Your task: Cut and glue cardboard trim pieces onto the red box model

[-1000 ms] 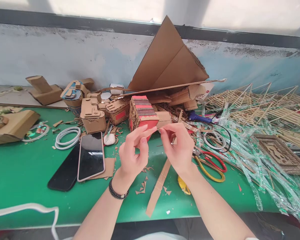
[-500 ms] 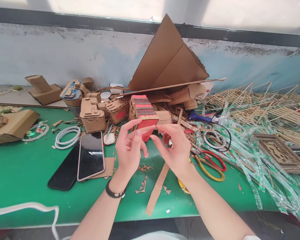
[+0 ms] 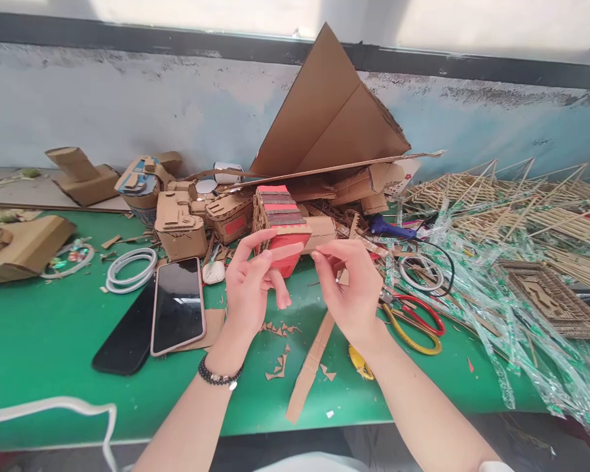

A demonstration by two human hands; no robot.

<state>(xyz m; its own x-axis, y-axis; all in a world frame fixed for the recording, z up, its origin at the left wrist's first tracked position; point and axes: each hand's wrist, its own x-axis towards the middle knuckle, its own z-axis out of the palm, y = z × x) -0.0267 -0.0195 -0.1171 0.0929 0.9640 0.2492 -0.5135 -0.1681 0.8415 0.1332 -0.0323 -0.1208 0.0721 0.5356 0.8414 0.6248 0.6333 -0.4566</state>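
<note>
My left hand (image 3: 248,288), with a beaded bracelet (image 3: 221,373) at its wrist, is raised over the table with its fingers apart, the index finger stretched to the right. Facing it, my right hand (image 3: 351,285) has thumb and index finger pinched together; anything between them is too small to make out. A small gap separates the two hands. Just behind them stands a small cardboard box with red and dark stripes (image 3: 280,210). Under my right hand lies a cardboard strip (image 3: 309,373), with cardboard scraps (image 3: 278,367) to its left.
To the left lie two phones (image 3: 177,305), a white cable coil (image 3: 132,270) and cardboard models (image 3: 179,229). On the right are red-and-yellow scissors (image 3: 417,321), a blue glue gun (image 3: 391,228), clear plastic wrappers (image 3: 501,328) and wooden sticks (image 3: 545,203). Large cardboard (image 3: 329,111) leans at the back.
My right hand has drawn back to the right from the left fingertip, and its thumb and index finger have come together. The left hand has shifted slightly left, its fingers still apart.
</note>
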